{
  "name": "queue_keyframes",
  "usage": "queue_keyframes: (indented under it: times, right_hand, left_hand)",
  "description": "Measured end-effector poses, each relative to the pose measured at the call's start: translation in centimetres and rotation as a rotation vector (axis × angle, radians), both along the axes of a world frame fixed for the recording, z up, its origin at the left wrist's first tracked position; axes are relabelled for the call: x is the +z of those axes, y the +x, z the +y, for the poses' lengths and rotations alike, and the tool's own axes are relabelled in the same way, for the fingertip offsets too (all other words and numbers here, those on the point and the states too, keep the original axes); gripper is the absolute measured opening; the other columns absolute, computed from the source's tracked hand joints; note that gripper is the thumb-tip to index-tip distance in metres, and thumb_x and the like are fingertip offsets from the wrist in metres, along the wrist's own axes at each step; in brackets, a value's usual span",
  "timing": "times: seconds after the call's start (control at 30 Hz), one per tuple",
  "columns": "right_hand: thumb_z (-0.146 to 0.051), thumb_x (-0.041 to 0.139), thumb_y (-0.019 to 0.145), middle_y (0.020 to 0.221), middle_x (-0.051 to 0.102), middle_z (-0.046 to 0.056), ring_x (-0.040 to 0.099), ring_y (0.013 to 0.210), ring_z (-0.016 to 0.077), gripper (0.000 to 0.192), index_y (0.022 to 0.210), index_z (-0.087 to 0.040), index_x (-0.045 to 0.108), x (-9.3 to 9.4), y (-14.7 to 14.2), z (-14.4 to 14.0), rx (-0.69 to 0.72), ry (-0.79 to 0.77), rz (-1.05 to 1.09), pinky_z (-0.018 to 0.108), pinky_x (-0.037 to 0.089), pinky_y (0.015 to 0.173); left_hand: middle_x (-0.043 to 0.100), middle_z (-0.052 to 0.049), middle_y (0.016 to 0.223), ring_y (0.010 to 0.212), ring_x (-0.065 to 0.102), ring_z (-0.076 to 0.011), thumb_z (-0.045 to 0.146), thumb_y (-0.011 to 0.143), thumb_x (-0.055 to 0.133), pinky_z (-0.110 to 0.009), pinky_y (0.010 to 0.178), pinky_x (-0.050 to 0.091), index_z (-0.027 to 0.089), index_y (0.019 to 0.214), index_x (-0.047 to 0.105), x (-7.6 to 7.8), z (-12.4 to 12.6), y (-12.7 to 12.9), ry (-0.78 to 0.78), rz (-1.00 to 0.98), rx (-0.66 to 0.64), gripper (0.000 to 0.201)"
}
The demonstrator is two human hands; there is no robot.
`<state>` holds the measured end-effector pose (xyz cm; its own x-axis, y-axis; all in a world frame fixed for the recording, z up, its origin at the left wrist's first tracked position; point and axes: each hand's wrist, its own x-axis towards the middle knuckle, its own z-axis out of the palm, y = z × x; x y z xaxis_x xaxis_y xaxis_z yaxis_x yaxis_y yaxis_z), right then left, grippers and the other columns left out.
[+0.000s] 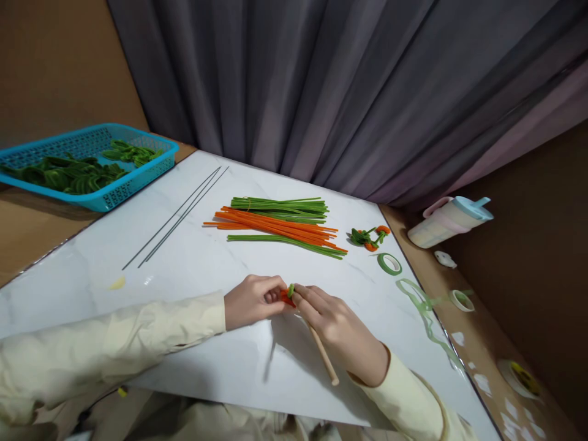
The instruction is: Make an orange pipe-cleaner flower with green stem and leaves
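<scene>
left hand (252, 302) pinching the small orange-and-green pipe-cleaner piece (288, 295) low on the white board (220, 361); right hand (337, 327) fingers pressed together on it and the wooden stick (323, 358); best wound snug, turns tight against the stick; spare pipe cleaners (280, 225) well apart.

A home craft corner: a white marbled tabletop (220, 367) carries bundled orange and green pipe cleaners (280, 223), with thin wires (177, 217) left of them, floral tape (389, 263) right of them, and grey curtains (349, 92) behind them.
</scene>
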<state>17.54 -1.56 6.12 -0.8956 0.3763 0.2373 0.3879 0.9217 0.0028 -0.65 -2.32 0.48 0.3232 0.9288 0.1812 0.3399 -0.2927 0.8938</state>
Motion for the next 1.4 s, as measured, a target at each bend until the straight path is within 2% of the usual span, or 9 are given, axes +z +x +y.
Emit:
queue_keyframes:
  times: [0.13,0.3,0.53,0.6,0.83,1.0,1.1,1.2,1.4]
  right_hand:
    - [-0.009,0.039,0.09,0.088,0.062,0.012,0.06,0.08,0.0183,0.017,0.09,-0.012,0.055,1.2,0.0,0.3,-0.04,-0.103,-0.086,0.029,0.053,0.062]
    - [-0.008,0.041,0.088,0.093,0.062,0.011,0.06,0.081,0.0181,0.014,0.092,-0.012,0.054,2.0,0.4,0.1,-0.049,-0.118,-0.096,0.03,0.054,0.065]
    - [-0.002,0.038,0.083,0.089,0.061,0.017,0.059,0.072,0.0222,0.018,0.082,-0.009,0.055,1.2,-0.5,-1.3,-0.024,0.201,-0.163,0.031,0.052,0.051]
    - [-0.003,0.041,0.082,0.086,0.061,0.016,0.058,0.068,0.0226,0.015,0.081,-0.009,0.055,1.1,-0.7,-1.4,0.001,0.237,-0.194,0.031,0.05,0.047]
    - [-0.003,0.035,0.085,0.073,0.056,0.009,0.05,0.058,0.017,0.02,0.08,-0.011,0.052,1.2,-0.5,-1.2,-0.014,0.106,-0.122,0.027,0.043,0.044]
    - [-0.008,0.028,0.091,0.073,0.056,0.007,0.051,0.061,0.0153,0.026,0.084,-0.012,0.052,1.1,-0.1,-0.9,-0.074,-0.057,0.005,0.026,0.045,0.048]
    - [-0.008,0.035,0.09,0.09,0.061,0.012,0.058,0.08,0.0176,0.021,0.098,-0.011,0.054,0.3,0.7,-0.8,-0.054,-0.045,0.155,0.029,0.051,0.063]
    - [-0.007,0.042,0.088,0.107,0.06,0.016,0.058,0.094,0.0206,0.021,0.104,-0.013,0.055,-0.5,1.5,-0.8,-0.037,-0.03,0.261,0.033,0.052,0.071]
    - [-0.007,0.046,0.086,0.113,0.061,0.015,0.054,0.107,0.0221,0.021,0.103,-0.013,0.057,-0.1,1.9,-0.4,0.104,-0.123,0.31,0.037,0.052,0.079]
  left_hand:
    - [0.057,0.002,0.063,0.055,0.05,-0.0076,0.024,0.075,0.061,-0.017,0.055,0.043,0.015,0.075,0.058,-0.2,0.0,0.1,0.081,0.037,0.019,0.01]
    - [0.06,0.0,0.069,0.059,0.053,-0.0083,0.025,0.078,0.06,-0.017,0.058,0.045,0.015,0.08,0.058,-0.5,-0.2,0.0,0.229,0.088,0.028,0.01]
    - [0.055,0.0,0.062,0.056,0.051,-0.0101,0.03,0.088,0.047,-0.019,0.054,0.042,0.015,0.08,0.056,-0.8,-0.3,-0.1,0.56,0.199,0.02,0.019]
    - [0.055,-0.001,0.061,0.055,0.051,-0.0106,0.028,0.088,0.045,-0.02,0.053,0.042,0.015,0.079,0.055,-0.9,-0.3,-0.1,0.612,0.219,0.023,0.019]
    - [0.055,-0.001,0.06,0.055,0.051,-0.0115,0.032,0.089,0.044,-0.021,0.052,0.04,0.015,0.076,0.054,-0.8,-0.4,0.0,0.672,0.28,0.02,0.023]
    - [0.054,0.0,0.061,0.056,0.051,-0.0109,0.034,0.088,0.047,-0.02,0.053,0.04,0.015,0.078,0.054,-0.7,-0.5,-0.1,0.607,0.248,0.014,0.022]
    - [0.055,-0.001,0.063,0.055,0.051,-0.0101,0.031,0.086,0.049,-0.019,0.053,0.041,0.015,0.082,0.056,-0.4,-0.5,-0.1,0.521,0.188,0.041,0.019]
    - [0.057,-0.002,0.065,0.056,0.052,-0.0096,0.031,0.084,0.052,-0.019,0.055,0.043,0.014,0.084,0.058,0.0,-0.6,-0.1,0.437,0.125,0.02,0.018]
    - [0.064,-0.005,0.072,0.055,0.055,-0.0095,0.029,0.072,0.066,-0.019,0.054,0.049,0.011,0.085,0.062,0.1,-0.1,-0.3,0.072,-0.092,-0.089,0.023]
